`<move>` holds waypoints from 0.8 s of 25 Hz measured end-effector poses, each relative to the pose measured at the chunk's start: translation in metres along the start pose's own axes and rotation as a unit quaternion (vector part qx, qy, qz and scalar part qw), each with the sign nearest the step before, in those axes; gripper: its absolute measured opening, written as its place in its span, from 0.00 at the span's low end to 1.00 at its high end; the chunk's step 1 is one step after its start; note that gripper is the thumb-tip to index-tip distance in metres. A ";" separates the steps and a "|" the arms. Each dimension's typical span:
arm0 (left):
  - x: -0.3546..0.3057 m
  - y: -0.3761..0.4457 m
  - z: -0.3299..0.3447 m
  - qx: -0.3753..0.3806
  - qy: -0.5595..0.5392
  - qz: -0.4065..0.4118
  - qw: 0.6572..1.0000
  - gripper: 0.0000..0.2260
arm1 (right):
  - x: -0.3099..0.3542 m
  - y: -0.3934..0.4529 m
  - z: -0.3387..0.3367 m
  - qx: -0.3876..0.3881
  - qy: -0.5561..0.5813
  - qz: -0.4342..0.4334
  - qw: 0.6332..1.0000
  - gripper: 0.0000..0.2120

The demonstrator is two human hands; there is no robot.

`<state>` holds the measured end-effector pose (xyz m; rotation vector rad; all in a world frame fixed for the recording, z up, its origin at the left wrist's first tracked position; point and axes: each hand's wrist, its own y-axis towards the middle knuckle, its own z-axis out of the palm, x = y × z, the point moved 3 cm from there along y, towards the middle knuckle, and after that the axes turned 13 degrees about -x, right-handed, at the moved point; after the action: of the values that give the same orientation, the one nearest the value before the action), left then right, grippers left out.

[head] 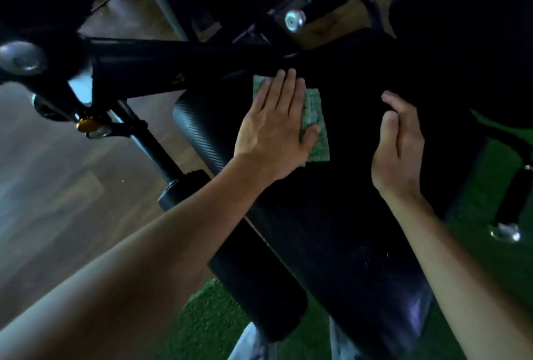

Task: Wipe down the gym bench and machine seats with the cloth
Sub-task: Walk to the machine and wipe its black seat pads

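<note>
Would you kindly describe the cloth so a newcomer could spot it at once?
Find the long black padded bench running up the middle. The cloth lies flat on its far part, under the left hand. It is the only pale green, patterned thing on the black padding.

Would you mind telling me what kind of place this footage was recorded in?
Most likely a gym. A black padded bench sits on a black metal machine frame with a roller pad, over green turf and wood flooring.
</note>
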<state>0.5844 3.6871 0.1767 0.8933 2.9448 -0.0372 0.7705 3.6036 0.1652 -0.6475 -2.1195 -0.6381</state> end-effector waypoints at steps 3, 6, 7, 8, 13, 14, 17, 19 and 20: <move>-0.034 -0.028 -0.001 0.023 -0.020 0.059 0.998 0.36 | -0.003 -0.031 -0.025 -0.012 0.003 0.074 0.997 0.21; -0.044 -0.037 -0.009 0.058 -0.075 0.132 0.987 0.36 | 0.015 -0.057 -0.033 0.004 -0.008 0.103 0.995 0.22; -0.035 -0.032 -0.016 0.067 -0.129 0.144 0.979 0.34 | 0.024 -0.061 -0.029 0.012 -0.025 0.098 0.995 0.22; -0.020 -0.026 -0.022 0.052 -0.177 0.140 0.973 0.31 | 0.034 -0.062 -0.021 0.025 -0.051 0.079 0.995 0.23; 0.076 -0.001 -0.014 0.001 -0.019 0.022 1.000 0.29 | 0.075 -0.055 0.054 0.166 -0.256 -0.004 0.952 0.31; 0.079 -0.002 -0.009 -0.004 -0.010 0.026 1.000 0.30 | 0.075 -0.056 0.065 0.176 -0.284 0.000 0.942 0.32; 0.076 -0.004 -0.009 -0.027 -0.028 0.057 0.998 0.29 | 0.075 -0.063 0.074 0.172 -0.318 -0.012 0.932 0.33; 0.077 -0.004 -0.011 -0.027 -0.023 0.100 0.994 0.28 | 0.078 -0.072 0.065 0.183 -0.325 -0.040 0.927 0.33; 0.078 -0.004 -0.011 -0.026 -0.021 0.123 0.992 0.27 | 0.079 -0.079 0.058 0.192 -0.328 -0.052 0.924 0.33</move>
<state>0.5167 3.7272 0.1827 1.2237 2.7604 0.0330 0.6459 3.5998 0.1811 -0.5745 -2.8117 -0.0270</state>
